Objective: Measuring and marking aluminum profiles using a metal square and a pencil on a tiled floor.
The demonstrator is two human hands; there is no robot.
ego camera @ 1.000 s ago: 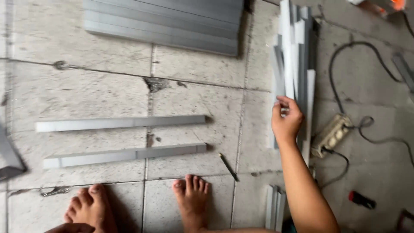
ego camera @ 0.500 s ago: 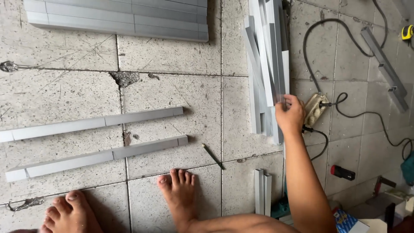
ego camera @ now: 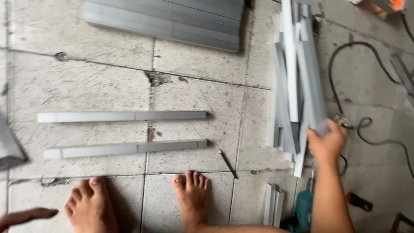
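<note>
My right hand (ego camera: 327,143) grips the near end of a grey metal bar that belongs to a loose pile of grey metal bars (ego camera: 294,82) on the tiled floor at the right. The bar's end is blurred. My left hand (ego camera: 23,216) shows only fingertips at the lower left corner, apart from everything and holding nothing. Two long grey bars lie side by side on the floor: the farther bar (ego camera: 120,116) and the nearer bar (ego camera: 125,149). My bare feet (ego camera: 192,196) stand just below them.
A stack of grey panels (ego camera: 172,19) lies at the top. A pencil (ego camera: 227,163) rests by my right foot. Short grey bars (ego camera: 273,204) and a teal power tool (ego camera: 302,211) sit at the bottom right. Black cables (ego camera: 371,129) loop over the floor at the right.
My right hand has lifted the bar's end and the pile has shifted slightly. The view swung left, and my left fingertips came into the corner.
</note>
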